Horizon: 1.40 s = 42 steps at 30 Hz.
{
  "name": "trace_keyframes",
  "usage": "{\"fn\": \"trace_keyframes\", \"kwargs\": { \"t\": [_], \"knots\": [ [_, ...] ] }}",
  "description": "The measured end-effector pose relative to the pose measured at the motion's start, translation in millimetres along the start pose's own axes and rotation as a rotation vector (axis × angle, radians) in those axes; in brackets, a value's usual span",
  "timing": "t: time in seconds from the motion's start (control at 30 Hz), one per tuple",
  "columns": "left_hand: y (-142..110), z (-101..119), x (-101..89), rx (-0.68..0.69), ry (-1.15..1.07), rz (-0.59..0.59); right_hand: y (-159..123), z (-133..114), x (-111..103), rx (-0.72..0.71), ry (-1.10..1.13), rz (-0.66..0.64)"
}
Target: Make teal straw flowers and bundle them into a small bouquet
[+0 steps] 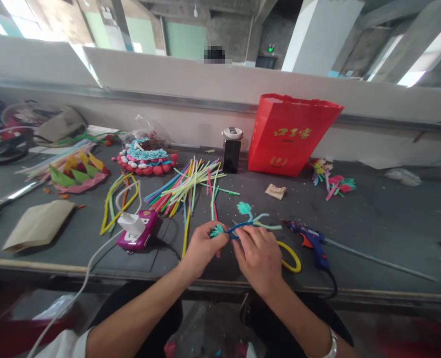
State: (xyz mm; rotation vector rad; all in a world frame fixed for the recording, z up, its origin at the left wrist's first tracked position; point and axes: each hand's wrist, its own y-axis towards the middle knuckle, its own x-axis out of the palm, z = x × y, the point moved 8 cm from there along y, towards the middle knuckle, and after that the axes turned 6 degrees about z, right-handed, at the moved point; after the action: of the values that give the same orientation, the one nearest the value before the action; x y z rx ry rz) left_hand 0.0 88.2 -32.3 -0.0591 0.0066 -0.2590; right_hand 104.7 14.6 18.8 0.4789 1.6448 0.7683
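My left hand [204,248] is closed, pinching a teal pipe-cleaner flower [216,230] at the left end of a twisted dark-blue stem. Closed fingers of my right hand [259,253] grip the blue stem [240,226] a little further right. Above the knuckles a second teal pipe-cleaner bloom [244,208] and pale green and blue ends stick out. A yellow looped handle [293,258], likely of scissors, shows beside my right hand; a thin metal tip appears near the stem. Whether it rests in the palm or on the table is hidden.
Right of my hands lies a blue glue gun [315,243] with a long glue stick. Loose pipe cleaners [190,186], a purple power socket [140,231] with a white plug, and a folded brown paper [39,223] lie left. A red bag [293,136] and bottle [232,151] stand behind.
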Motion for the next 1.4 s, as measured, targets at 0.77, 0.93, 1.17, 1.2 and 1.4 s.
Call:
{"fn": "trace_keyframes", "kwargs": {
  "t": [0.77, 0.93, 1.17, 1.2, 1.4],
  "knots": [
    [-13.7, 39.8, -0.4, 0.478, 0.417, 0.020, -5.4, -2.3, -11.7, -0.174, 0.276, 0.148],
    [-20.7, 42.8, 4.9, 0.565, 0.467, -0.008, -2.6, 2.5, -11.6, -0.113, 0.356, 0.129],
    [-28.1, 48.9, 12.7, 0.673, 0.482, -0.085, -1.9, 22.0, -4.2, 0.223, 0.467, 0.058],
    [-28.8, 49.2, 13.9, 0.683, 0.486, -0.098, -2.5, 24.8, -2.1, 0.276, 0.500, 0.037],
    [-30.2, 45.7, 16.9, 0.680, 0.471, -0.128, -5.0, 39.9, 11.6, 0.504, 0.682, -0.142]
  ]
}}
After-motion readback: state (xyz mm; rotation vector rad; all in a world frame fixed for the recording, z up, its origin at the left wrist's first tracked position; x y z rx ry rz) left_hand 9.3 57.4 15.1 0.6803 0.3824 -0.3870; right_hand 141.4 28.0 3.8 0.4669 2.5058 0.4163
